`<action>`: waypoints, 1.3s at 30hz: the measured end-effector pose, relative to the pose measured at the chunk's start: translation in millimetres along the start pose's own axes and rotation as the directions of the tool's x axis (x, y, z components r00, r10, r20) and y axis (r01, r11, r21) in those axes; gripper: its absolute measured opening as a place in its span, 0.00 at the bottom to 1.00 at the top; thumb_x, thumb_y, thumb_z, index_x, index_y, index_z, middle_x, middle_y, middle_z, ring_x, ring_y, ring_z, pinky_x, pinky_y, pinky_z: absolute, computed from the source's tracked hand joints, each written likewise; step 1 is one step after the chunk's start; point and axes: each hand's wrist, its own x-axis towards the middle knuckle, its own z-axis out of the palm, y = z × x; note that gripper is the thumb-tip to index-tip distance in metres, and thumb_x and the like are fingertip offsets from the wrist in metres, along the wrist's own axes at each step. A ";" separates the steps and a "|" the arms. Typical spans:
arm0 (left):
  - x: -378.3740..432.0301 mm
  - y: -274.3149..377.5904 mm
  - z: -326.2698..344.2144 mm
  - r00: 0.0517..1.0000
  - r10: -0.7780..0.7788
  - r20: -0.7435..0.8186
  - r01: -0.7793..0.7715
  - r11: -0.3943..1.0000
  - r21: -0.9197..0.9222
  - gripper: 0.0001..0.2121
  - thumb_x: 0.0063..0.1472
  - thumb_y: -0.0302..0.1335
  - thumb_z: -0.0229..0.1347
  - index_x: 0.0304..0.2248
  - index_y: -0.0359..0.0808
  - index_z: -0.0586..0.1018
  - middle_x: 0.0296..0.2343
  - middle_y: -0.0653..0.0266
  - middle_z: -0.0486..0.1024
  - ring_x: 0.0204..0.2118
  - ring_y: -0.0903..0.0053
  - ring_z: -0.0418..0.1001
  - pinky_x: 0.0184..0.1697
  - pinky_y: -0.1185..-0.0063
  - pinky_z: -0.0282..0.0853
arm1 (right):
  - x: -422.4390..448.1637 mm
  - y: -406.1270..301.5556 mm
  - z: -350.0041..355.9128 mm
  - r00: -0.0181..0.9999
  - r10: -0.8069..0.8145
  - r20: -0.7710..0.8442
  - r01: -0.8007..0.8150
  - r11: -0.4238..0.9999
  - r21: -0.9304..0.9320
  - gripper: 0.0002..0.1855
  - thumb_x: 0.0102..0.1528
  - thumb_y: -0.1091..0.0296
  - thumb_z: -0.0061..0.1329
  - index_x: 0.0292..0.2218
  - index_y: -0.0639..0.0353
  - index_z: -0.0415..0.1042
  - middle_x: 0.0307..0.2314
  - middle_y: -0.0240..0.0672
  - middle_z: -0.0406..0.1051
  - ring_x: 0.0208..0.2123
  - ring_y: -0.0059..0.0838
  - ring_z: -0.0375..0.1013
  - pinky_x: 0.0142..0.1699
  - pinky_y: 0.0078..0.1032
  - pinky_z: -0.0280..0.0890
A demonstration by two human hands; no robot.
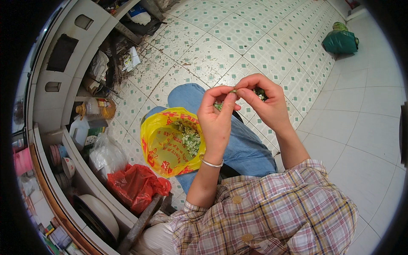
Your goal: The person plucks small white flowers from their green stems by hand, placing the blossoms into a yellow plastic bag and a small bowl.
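Observation:
My left hand (216,114) and my right hand (264,98) meet above my lap, thumbs and forefingers pinching a small green plant piece (234,91) between them. Behind the curled fingers of the right hand shows a small bunch of green and white flower buds (260,94); how it is held is partly hidden. More green bits (218,105) show behind my left thumb. A yellow plastic bag (148,140) with red printing stands wide-mouthed by my left forearm, against my jeans. Whitish-green flower buds (191,142) lie inside it.
Left of me, a red plastic bag (137,188), a clear plastic bag (108,156), a white jug (79,130) and an oil bottle (100,108) line the tiled counter (71,95). A green bag (341,43) rests by the right wall.

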 end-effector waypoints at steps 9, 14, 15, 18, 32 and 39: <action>-3.9 4.5 -0.2 0.993 0.106 -0.051 -0.088 0.958 0.274 0.05 0.55 0.20 0.54 0.32 0.33 0.73 0.25 0.70 0.70 0.25 0.89 0.65 0.27 0.90 0.60 | -1.8 0.1 -7.6 0.981 0.193 -0.019 -0.186 0.966 0.181 0.06 0.52 0.73 0.48 0.32 0.63 0.67 0.19 0.24 0.63 0.21 0.12 0.62 0.26 0.12 0.57; -3.3 0.6 -0.6 0.957 0.287 -0.034 -0.253 0.889 0.381 0.06 0.52 0.17 0.55 0.30 0.34 0.74 0.27 0.69 0.72 0.24 0.88 0.65 0.24 0.89 0.61 | -1.9 -6.7 2.2 0.999 -0.042 -0.029 0.036 0.983 -0.181 0.06 0.50 0.75 0.50 0.32 0.63 0.67 0.19 0.26 0.65 0.21 0.13 0.62 0.27 0.12 0.58; -3.2 0.1 0.1 0.952 0.305 -0.033 -0.268 0.878 0.396 0.06 0.51 0.17 0.55 0.30 0.34 0.74 0.28 0.68 0.72 0.23 0.88 0.65 0.24 0.89 0.62 | -2.0 -5.3 3.8 0.997 -0.073 -0.022 0.068 0.982 -0.179 0.07 0.49 0.75 0.51 0.31 0.63 0.67 0.20 0.27 0.66 0.21 0.13 0.63 0.27 0.12 0.59; -4.6 -1.3 3.5 0.952 0.303 -0.046 -0.259 0.875 0.409 0.06 0.51 0.17 0.56 0.29 0.34 0.74 0.28 0.67 0.72 0.23 0.88 0.65 0.24 0.89 0.62 | -2.6 -3.7 6.5 0.998 -0.039 -0.057 0.034 0.995 -0.090 0.06 0.51 0.74 0.50 0.31 0.63 0.67 0.21 0.27 0.67 0.22 0.13 0.63 0.29 0.12 0.60; -5.9 -0.2 4.3 0.922 0.384 -0.045 -0.330 0.843 0.424 0.05 0.51 0.17 0.56 0.29 0.33 0.75 0.28 0.66 0.72 0.23 0.88 0.66 0.24 0.89 0.63 | -1.1 -5.3 5.7 1.000 -0.011 -0.010 0.011 0.999 -0.038 0.06 0.53 0.71 0.48 0.30 0.64 0.67 0.21 0.27 0.67 0.24 0.13 0.64 0.29 0.12 0.59; -5.4 3.0 0.2 0.994 0.042 -0.101 -0.022 0.981 0.192 0.05 0.55 0.20 0.54 0.33 0.33 0.73 0.26 0.71 0.69 0.22 0.92 0.62 0.23 0.93 0.57 | 1.0 0.1 -7.9 0.973 0.177 -0.147 -0.179 0.984 0.000 0.06 0.53 0.70 0.48 0.29 0.64 0.67 0.19 0.26 0.65 0.21 0.12 0.61 0.26 0.13 0.56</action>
